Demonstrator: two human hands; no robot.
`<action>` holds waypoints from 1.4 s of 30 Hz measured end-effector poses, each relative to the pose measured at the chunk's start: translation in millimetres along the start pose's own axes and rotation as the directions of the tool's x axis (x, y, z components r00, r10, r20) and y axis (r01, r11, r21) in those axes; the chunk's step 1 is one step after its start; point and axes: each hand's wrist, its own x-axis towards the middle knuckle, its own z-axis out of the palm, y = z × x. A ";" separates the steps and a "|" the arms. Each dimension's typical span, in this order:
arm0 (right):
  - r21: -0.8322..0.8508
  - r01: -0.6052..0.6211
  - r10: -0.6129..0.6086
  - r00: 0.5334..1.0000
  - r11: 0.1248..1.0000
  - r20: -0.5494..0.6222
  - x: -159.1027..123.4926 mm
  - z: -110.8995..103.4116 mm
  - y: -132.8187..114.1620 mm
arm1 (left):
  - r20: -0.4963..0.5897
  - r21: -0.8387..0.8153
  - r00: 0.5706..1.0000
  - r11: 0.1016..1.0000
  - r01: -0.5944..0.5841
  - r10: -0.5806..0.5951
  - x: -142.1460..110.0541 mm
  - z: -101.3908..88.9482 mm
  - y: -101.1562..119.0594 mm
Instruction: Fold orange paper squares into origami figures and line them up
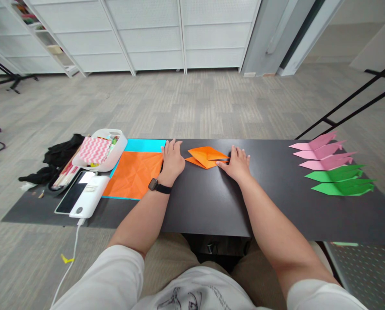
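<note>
The orange fold (208,153) is lying near the middle of the desk (208,202), closer to the far edge than the near one. Open surface is stretching from it to the near edge, and more is running from the right hand (239,165) toward the right edge, where pink folds (323,154) and green folds (340,187) are lining up. Leftward, room is narrowing: the left hand (173,161) is resting between the fold and an orange sheet (132,172), which is lying on a blue sheet (146,145) near the far edge. A white box (117,157) and a phone (70,196) are crowding the left end.

The fold's long axis is running left to right, roughly along the far edge; its slit end is pointing at the right edge. The right thumb is touching that end, the fingers spreading without gripping; the left fingers are spreading too, holding nothing
</note>
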 end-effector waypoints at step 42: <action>0.207 0.021 0.015 0.985 0.978 -0.173 14.4 -15.1 30.7 | 0.266 -0.250 0.746 0.791 -0.558 0.611 -35.7 8.0 37.1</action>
